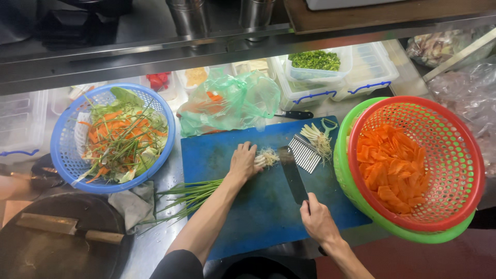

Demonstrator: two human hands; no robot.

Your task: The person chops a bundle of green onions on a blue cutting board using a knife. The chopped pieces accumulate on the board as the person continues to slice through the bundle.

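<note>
My left hand [244, 161] presses down on a bunch of spring onions [196, 192] that lies across the blue cutting board [258, 206], its white root ends [267, 156] sticking out past my fingers. My right hand [318, 219] grips the handle of a dark cleaver [292, 174]. The blade's tip sits right beside the root ends. A small heap of cut-off roots [318, 137] rests at the board's far right, next to a crinkle cutter [305, 153].
A red basket [465, 134] of carrot slices sits inside a green one [346, 175] on the right. A blue basket [67, 160] of vegetable scraps stands left. Behind are a green plastic bag [232, 101], a black knife [295, 114], and tubs of chopped greens [315, 61]. Another cleaver [67, 227] lies front left.
</note>
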